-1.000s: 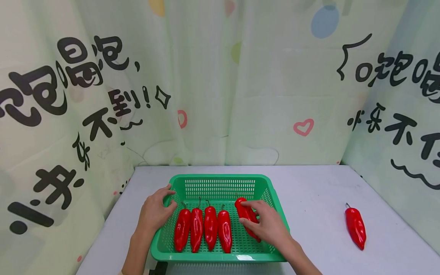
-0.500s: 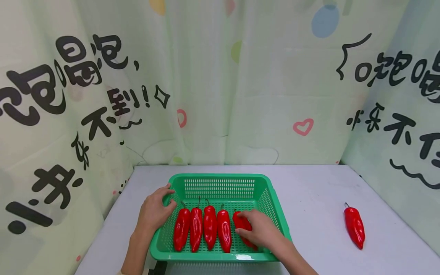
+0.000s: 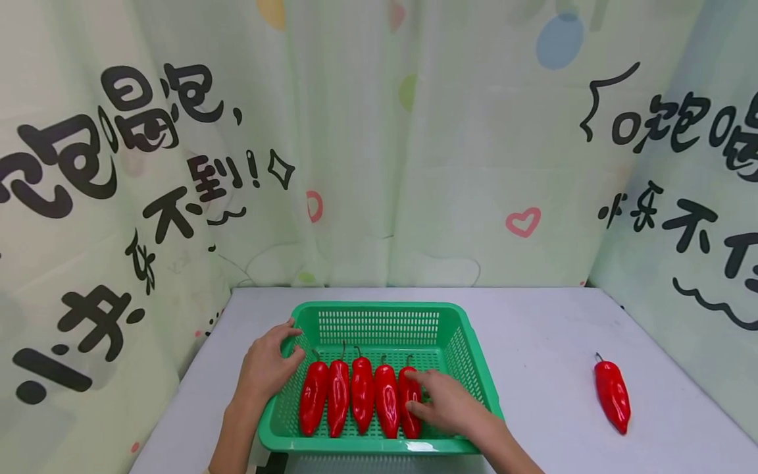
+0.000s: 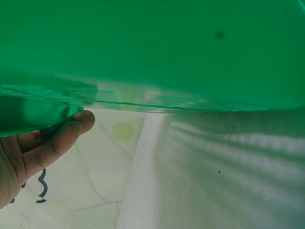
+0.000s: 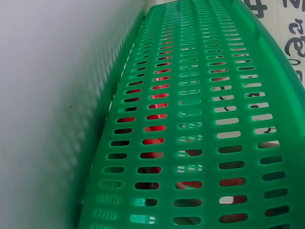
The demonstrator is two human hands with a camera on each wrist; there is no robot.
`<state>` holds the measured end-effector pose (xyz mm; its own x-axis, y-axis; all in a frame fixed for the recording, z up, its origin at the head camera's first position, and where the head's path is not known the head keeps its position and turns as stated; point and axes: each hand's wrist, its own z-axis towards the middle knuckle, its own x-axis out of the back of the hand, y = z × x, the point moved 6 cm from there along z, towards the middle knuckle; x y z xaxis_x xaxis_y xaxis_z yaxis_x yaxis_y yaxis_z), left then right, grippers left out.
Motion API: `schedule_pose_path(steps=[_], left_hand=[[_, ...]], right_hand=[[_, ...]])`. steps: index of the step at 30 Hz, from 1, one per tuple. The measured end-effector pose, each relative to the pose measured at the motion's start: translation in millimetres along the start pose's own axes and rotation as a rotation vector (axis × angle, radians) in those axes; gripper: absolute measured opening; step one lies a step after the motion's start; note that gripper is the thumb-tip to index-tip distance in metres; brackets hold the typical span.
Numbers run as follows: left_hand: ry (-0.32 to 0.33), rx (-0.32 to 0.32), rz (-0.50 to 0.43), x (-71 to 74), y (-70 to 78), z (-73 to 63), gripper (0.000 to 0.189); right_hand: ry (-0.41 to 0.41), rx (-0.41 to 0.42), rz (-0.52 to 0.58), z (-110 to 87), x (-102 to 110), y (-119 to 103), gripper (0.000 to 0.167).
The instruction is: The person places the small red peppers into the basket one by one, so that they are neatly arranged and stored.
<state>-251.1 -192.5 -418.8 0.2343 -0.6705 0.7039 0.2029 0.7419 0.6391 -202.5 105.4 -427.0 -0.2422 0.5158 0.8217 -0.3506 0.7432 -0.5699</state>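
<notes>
In the head view, a green plastic basket (image 3: 379, 445) holds several long red peppers in a row, stems pointing away from me. My left hand (image 3: 268, 363) grips the basket's left rim; the left wrist view shows its fingers (image 4: 62, 140) against the green plastic (image 4: 157, 52). Inside the basket, my right hand (image 3: 445, 403) has fingers and thumb on the rightmost red pepper (image 3: 408, 424), partly covering it. That pepper lies beside its neighbour (image 3: 386, 401). Through the slots of the basket wall (image 5: 209, 157), the right wrist view shows bits of red; the right hand is hidden there.
Another red pepper (image 3: 612, 397) lies on the white table (image 3: 533, 329), right of the basket. A pale curtain (image 3: 355, 145) with dark lettering hangs behind the table and along both sides.
My right hand has moved left and down inside the basket, bringing the slanted red pepper in line with the row. My left hand stays on the rim.
</notes>
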Motion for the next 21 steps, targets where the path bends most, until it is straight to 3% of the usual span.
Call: schedule_pose_path(steps=[5,12,21], left_hand=[[-0.002,-0.003,0.008,0.4,-0.1,-1.3,0.035],[0.004,-0.028,0.023,0.2,1.6,2.5,0.033],[-0.021,-0.002,0.033,-0.2,-0.4,2.3,0.035]], right_hand=[[0.076,-0.009,0.041,-2.6,7.8,-0.8,0.054],[0.276,-0.064,0.094,-11.1,27.3,0.8,0.051],[0.373,-0.058,0.119,-23.7,45.3,9.0,0.049]])
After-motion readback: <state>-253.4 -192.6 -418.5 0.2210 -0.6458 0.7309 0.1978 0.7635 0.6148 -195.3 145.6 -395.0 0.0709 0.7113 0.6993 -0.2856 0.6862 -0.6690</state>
